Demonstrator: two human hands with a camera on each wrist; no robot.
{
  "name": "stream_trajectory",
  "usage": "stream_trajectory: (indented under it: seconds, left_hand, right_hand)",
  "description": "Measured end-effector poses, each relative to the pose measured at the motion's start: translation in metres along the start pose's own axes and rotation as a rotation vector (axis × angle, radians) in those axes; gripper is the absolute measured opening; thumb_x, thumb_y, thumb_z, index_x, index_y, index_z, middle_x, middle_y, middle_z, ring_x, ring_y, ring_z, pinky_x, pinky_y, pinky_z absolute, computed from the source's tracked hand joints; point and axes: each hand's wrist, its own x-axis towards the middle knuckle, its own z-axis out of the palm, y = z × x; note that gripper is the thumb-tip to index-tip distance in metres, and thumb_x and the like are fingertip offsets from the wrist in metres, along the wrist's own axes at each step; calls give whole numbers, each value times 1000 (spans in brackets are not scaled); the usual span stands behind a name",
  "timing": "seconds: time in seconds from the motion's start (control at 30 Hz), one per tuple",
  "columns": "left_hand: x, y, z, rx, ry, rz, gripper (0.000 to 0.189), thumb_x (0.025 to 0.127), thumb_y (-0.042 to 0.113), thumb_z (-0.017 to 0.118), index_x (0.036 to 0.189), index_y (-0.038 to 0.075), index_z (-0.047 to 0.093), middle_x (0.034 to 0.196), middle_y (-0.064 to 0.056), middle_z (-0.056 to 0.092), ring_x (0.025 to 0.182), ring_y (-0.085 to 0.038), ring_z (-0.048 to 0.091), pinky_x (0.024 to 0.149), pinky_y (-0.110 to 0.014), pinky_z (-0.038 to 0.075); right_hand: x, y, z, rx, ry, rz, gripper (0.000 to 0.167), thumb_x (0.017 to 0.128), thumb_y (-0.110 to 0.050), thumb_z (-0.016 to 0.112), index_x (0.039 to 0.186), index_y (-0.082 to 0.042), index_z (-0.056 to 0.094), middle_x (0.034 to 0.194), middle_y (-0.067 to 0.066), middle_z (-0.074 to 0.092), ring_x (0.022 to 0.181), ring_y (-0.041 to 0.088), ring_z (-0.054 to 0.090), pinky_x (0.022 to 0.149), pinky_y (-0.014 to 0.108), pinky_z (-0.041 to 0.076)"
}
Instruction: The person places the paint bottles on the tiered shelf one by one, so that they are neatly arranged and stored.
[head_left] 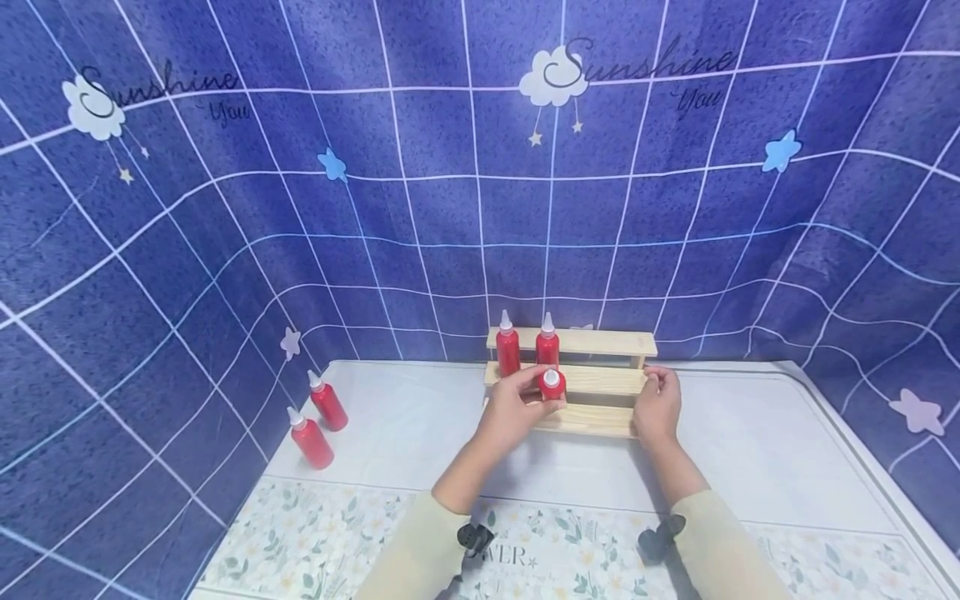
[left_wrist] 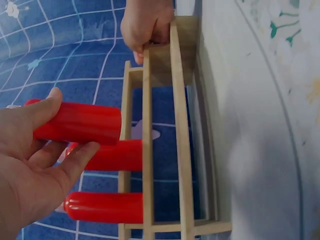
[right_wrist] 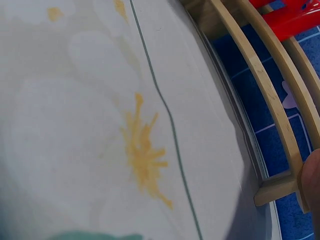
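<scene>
On wooden rack [head_left: 600,381], two red bottles [head_left: 507,352], contents unclear; left grip [head_left: 516,403] curled round third bottle [head_left: 552,386], right grip [head_left: 658,408] clasping rack end.

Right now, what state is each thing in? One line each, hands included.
Left hand: pinching a bottle
Held bottle: lifted, nozzle fitted
Right hand: gripping the rack's right end
Wooden rack: standing, partly filled
Left rack bottle: upright, nozzle fitted
Right rack bottle: upright, nozzle fitted
Nearer table bottle: upright, nozzle fitted
Farther table bottle: upright, nozzle fitted
</scene>
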Motion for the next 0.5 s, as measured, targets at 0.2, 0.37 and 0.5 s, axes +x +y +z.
stream_trajectory:
  seconds: [0.2,0.37,0.5]
  left_hand:
    - [0,-4,13,0,-19,38,53,85,0,84,136,4,69,128,-16,76,118,-34,75,101,-30,62]
    - [0,-5,22,-14,-20,54,53,86,-6,81,136,5,69,131,-16,74,123,-34,73,105,-31,60]
    - [1,-5,29,-16,-5,65,54,85,-8,80,136,7,70,132,-15,74,123,-33,73,105,-30,59]
  right_hand:
    - [2,1,-1,2,-9,-1,30,114,-15,31,129,2,50,134,22,57,114,28,54,94,32,43]
    - [2,2,-1,10,-8,-8,29,113,-15,31,126,2,50,135,23,58,122,32,54,99,35,42]
    - [2,1,0,13,1,-12,27,113,-13,33,125,2,51,131,22,59,113,27,54,93,31,42]
